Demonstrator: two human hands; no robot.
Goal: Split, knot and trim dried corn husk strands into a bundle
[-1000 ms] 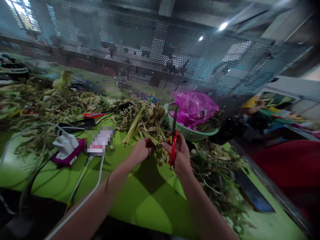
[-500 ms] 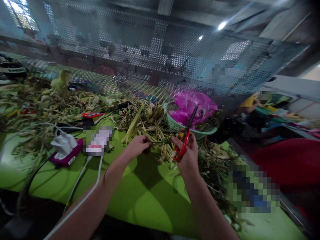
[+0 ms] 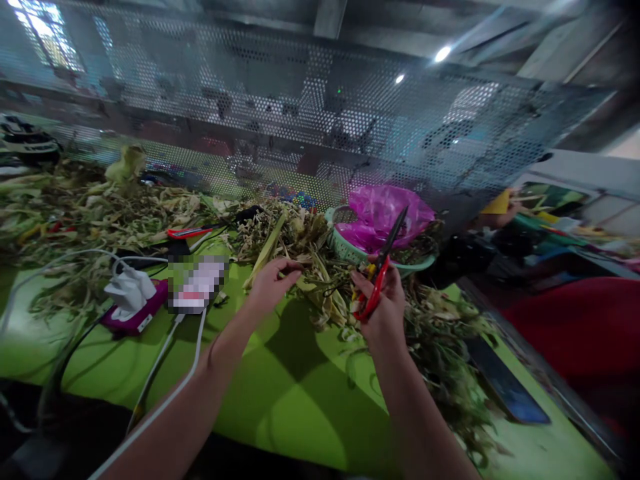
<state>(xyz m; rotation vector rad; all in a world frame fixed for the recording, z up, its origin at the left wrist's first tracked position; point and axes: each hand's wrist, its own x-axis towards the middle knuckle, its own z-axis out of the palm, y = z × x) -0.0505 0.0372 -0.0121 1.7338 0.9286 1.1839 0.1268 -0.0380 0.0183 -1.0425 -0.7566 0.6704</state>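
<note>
My right hand grips red-handled scissors, blades together and pointing up and right toward a green basket. My left hand hovers at the near edge of a heap of dried leaves and stalks, fingers loosely spread over the leaves, holding nothing that I can see. Both hands are above the bright green tabletop.
The basket holds a pink plastic bag. At left lie a white charger on a purple power bank, white cables and another red-handled tool. A perforated metal screen rises behind. A dark phone lies at right; another person's hand shows beyond.
The scissors swung from upright to a rightward tilt and my right hand shifted right. My left hand let go of the stalk it pinched and opened, moving up toward the heap.
</note>
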